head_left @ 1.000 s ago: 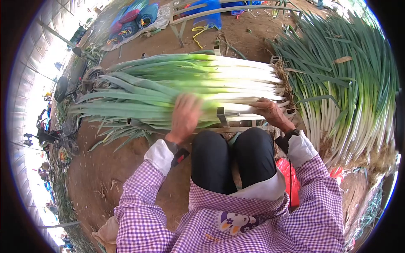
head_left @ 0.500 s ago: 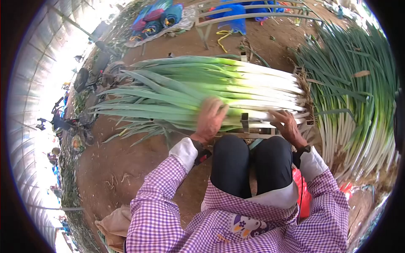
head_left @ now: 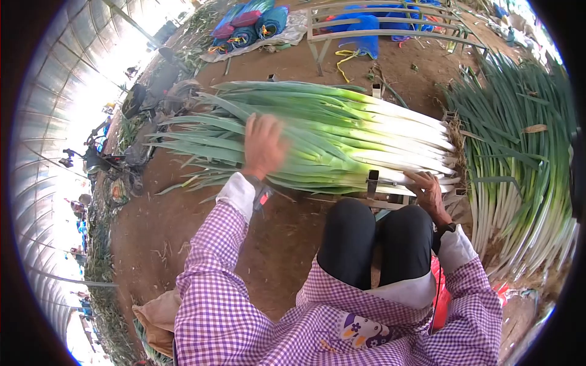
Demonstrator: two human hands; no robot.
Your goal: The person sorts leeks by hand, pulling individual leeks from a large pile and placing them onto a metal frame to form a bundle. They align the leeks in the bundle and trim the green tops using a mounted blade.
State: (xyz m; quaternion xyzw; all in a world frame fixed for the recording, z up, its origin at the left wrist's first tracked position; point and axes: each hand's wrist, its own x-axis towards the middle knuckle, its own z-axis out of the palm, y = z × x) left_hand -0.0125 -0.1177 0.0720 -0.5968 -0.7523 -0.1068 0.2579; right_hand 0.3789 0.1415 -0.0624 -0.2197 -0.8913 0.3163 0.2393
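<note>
A thick bundle of green onions (head_left: 342, 134) lies across a low metal rack in front of my knees, its leaves to the left and its white stalks and roots to the right. My left hand (head_left: 264, 145), blurred by motion, is over the green leaves with its fingers stretched out. Near the root end, my right hand (head_left: 429, 192) rests its extended fingers on the nearest white stalks. An upright metal post (head_left: 372, 183) of the rack stands between my hands at the bundle's near side.
On the right lies a large pile of green onions (head_left: 513, 152). Behind the bundle stands a metal frame (head_left: 397, 24) with blue netting (head_left: 366, 39). Rolled net sacks (head_left: 244, 33) lie on a sheet at the back left. Bare soil (head_left: 183, 244) surrounds the rack.
My left hand has moved left and away from me across the leaves. The right hand stays by the white stalks. The whole view has shifted slightly.
</note>
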